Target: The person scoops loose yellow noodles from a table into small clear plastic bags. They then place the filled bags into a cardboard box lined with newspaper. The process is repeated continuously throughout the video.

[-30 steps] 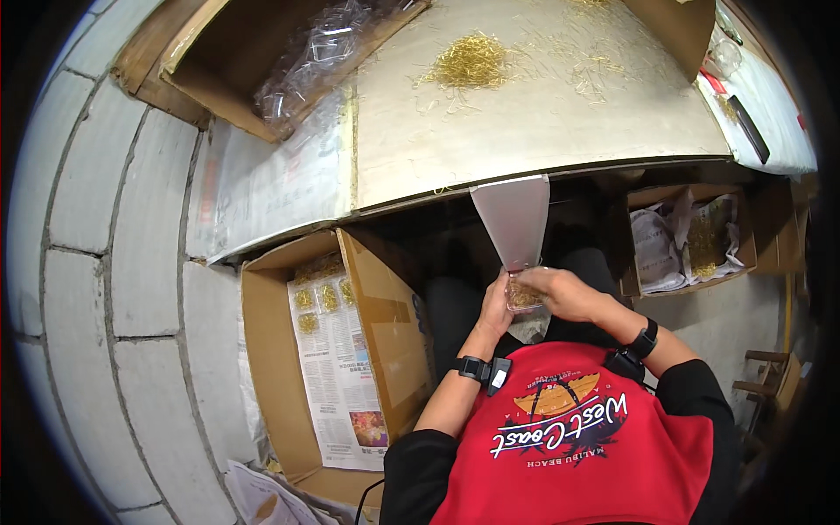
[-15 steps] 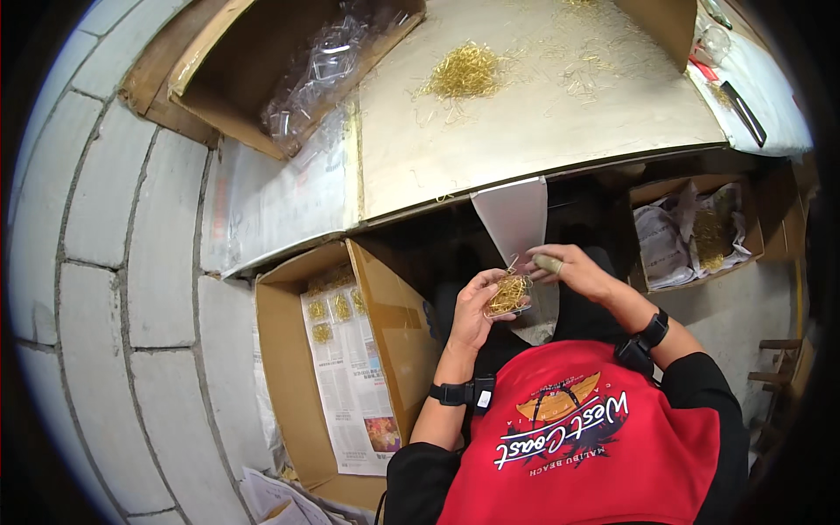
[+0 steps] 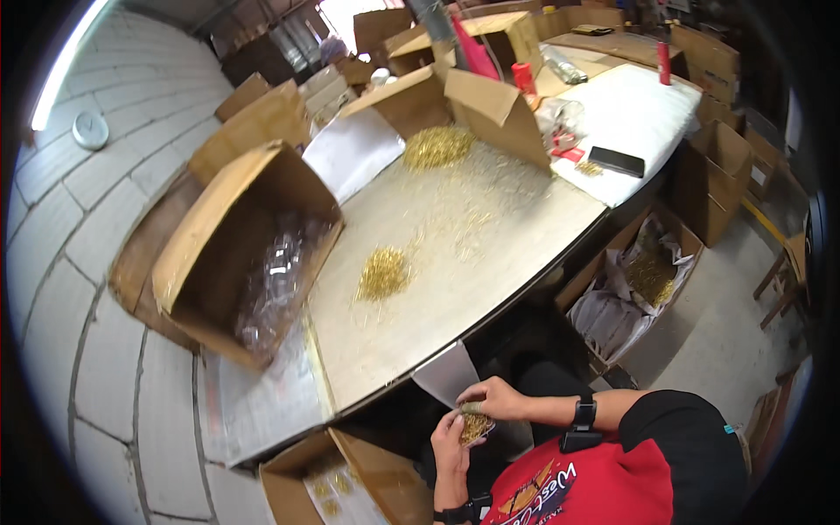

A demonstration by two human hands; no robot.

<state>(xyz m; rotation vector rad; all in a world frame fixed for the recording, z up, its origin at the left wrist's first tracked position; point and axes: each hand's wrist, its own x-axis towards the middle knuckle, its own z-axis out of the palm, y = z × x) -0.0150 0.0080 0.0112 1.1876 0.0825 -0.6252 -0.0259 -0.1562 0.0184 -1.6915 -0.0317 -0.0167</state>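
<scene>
In my left hand (image 3: pixel 448 444) is a small clear plastic box (image 3: pixel 479 440), its fingers and thumb curled round the side. Thin gold-coloured wire pieces (image 3: pixel 473 426) fill it. At the box's far edge, the fingers of my right hand (image 3: pixel 497 398) are drawn together, one wearing a tan fingertip cover (image 3: pixel 472 408). Whatever lies between those fingers is too small to make out. On the table (image 3: pixel 437 328) beyond my hands sits a small heap of the same gold pieces (image 3: pixel 383 273), with a larger heap (image 3: pixel 438 147) farther back.
A tilted cardboard box (image 3: pixel 206 293) on the table's left holds clear plastic boxes (image 3: pixel 282 271). Below the near edge, another carton (image 3: pixel 372 477) contains filled boxes on newspaper. To the right stands a paper-lined carton (image 3: pixel 643 297) with gold pieces. A black phone (image 3: pixel 617 162) rests on white wrapping.
The view has tilted up, showing more of the far table and room. My right hand has come in from beside the box to its edge; my left still holds the box.
</scene>
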